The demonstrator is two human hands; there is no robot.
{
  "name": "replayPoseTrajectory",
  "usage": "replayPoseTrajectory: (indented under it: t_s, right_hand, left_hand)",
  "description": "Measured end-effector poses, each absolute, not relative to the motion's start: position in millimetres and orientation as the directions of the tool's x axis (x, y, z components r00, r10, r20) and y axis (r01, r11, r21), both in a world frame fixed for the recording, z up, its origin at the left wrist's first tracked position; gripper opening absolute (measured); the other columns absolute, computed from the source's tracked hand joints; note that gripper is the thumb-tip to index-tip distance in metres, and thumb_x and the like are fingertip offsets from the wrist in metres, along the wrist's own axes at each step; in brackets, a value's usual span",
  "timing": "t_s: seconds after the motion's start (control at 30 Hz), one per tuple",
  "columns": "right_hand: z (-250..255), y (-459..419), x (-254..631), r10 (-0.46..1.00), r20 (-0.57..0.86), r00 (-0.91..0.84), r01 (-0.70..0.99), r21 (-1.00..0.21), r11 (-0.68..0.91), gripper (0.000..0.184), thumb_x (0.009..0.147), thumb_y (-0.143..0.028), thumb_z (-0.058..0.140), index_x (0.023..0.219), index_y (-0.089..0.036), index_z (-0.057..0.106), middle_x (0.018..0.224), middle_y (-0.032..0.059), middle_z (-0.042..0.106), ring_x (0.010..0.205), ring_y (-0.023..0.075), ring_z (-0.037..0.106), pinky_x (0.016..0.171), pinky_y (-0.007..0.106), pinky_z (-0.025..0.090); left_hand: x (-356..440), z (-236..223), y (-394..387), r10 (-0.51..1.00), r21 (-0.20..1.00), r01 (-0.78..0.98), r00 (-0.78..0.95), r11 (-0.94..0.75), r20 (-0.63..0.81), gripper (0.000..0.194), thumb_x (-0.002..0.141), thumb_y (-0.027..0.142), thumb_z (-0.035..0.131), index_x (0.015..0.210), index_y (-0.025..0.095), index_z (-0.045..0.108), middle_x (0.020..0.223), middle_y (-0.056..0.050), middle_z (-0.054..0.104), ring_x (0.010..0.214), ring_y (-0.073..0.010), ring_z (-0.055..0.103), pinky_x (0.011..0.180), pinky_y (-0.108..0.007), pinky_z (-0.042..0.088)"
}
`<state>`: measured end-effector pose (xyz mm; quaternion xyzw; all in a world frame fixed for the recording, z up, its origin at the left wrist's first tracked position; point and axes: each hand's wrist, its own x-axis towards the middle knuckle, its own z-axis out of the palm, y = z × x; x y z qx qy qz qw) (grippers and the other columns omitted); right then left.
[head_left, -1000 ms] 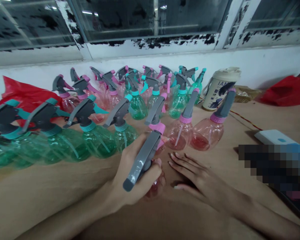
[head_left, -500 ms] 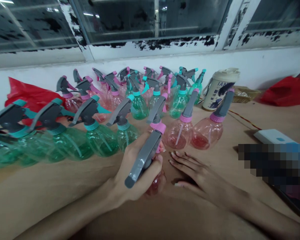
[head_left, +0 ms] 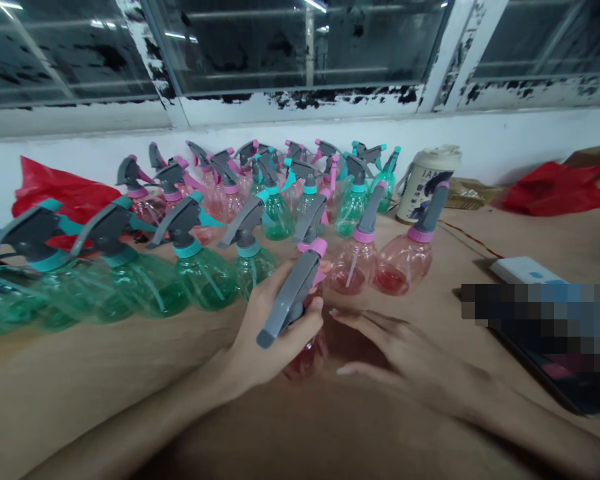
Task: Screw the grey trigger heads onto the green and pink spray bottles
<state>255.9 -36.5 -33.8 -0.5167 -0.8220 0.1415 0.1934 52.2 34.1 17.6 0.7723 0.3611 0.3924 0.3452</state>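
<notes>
Head view was centred on a pink bottle (head_left: 305, 360), held at the near side of the crowded rows on the table (head_left: 130, 367). Its neck was wrapped by the left hand (head_left: 280, 357), the fingers closed round it below the sprayer (head_left: 293, 293); whether the base was set on the table or raised just off it could not be told. The sprayer's grey tail was pointed back toward the person, its nozzle (head_left: 317, 247) away. Nothing was seen in the right hand (head_left: 403, 347), which was spread loosely, palm down, beside the bottle, with the thumb parted from the fingers (contact with the table could not be made out). Just beyond, two more pink bottles (head_left: 355, 267) were stood to the right and a line of green bottles (head_left: 207, 280) was ranged to the left, with further bottles packed behind, near the wall (head_left: 480, 147). By judgement, the hold would be best served by a firm grasp on the neck, with no squeeze put on the trigger (head_left: 320, 275), since liquid could be sprayed and the thin body would probably be dented if pressed. Upright carriage would be advised, well clear of the neighbouring bottles, which could easily be toppled. For steadying the base, the free hand seemed well placed.
</notes>
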Motion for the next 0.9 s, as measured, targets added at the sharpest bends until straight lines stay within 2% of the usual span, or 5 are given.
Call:
replayPoseTrajectory:
  t_s: [0.27, 0.53, 0.67, 0.77, 0.9]
  right_hand:
    - [-17.7, -44.0, 229.3, 0.927, 0.258, -0.272, 0.703, -0.604, 0.375, 0.08, 0.075, -0.062, 0.063, 0.135, -0.016, 0.038, 0.124, 0.0144, 0.061, 0.111, 0.0308, 0.061, 0.09, 0.047, 0.053]
    - [-19.1, -64.1, 229.2, 0.884, 0.438, -0.162, 0.722, -0.558, 0.409, 0.054, 0.075, -0.054, 0.067, 0.107, -0.013, 0.053, 0.096, 0.0112, 0.066, 0.1, 0.0289, 0.062, 0.085, 0.042, 0.053]
    - [-17.1, -77.7, 254.2, 0.91, 0.384, -0.158, 0.745, -0.559, 0.365, 0.035, 0.077, -0.043, 0.066, 0.1, -0.019, 0.054, 0.093, 0.0076, 0.065, 0.094, 0.0272, 0.063, 0.08, 0.042, 0.053]
    - [-13.2, -88.5, 284.6, 0.925, 0.354, -0.135, 0.758, -0.565, 0.326, 0.033, 0.075, -0.037, 0.067, 0.101, -0.02, 0.055, 0.095, 0.0077, 0.066, 0.089, 0.0257, 0.063, 0.077, 0.041, 0.052]
    - [-10.0, -89.9, 328.2, 0.898, 0.435, 0.069, 0.798, -0.564, 0.212, 0.041, 0.076, -0.052, 0.066, 0.1, -0.021, 0.055, 0.096, 0.0087, 0.067, 0.087, 0.0263, 0.063, 0.076, 0.041, 0.052]
  left_hand:
    - [62.7, 18.4, 22.1, 0.791, 0.807, 0.258, 0.493, -0.531, 0.363, 0.015, 0.086, 0.031, 0.057, 0.1, 0.027, 0.053, 0.084, 0.001, 0.062, 0.073, -0.0189, 0.063, 0.07, -0.033, 0.054]
    - [103.3, 18.8, -9.1, 0.759, 0.818, 0.191, 0.529, -0.542, 0.379, 0.03, 0.087, 0.029, 0.059, 0.115, 0.027, 0.05, 0.105, -0.002, 0.062, 0.101, -0.0217, 0.06, 0.092, -0.038, 0.048]
    - [119.2, 18.9, -18.5, 0.702, 0.803, 0.197, 0.627, -0.563, 0.338, 0.062, 0.079, 0.03, 0.068, 0.132, 0.025, 0.037, 0.123, -0.007, 0.055, 0.103, -0.0252, 0.059, 0.094, -0.045, 0.047]
    - [124.2, 14.7, -23.1, 0.656, 0.776, 0.2, 0.679, -0.597, 0.33, 0.082, 0.075, 0.027, 0.072, 0.141, 0.027, 0.023, 0.136, -0.01, 0.047, 0.118, -0.0315, 0.051, 0.101, -0.052, 0.041]
    - [124.1, 3.0, -23.4, 0.636, 0.754, 0.178, 0.674, -0.633, 0.375, 0.076, 0.077, 0.023, 0.068, 0.14, 0.028, 0.026, 0.146, -0.01, 0.037, 0.134, -0.0337, 0.035, 0.109, -0.056, 0.03]
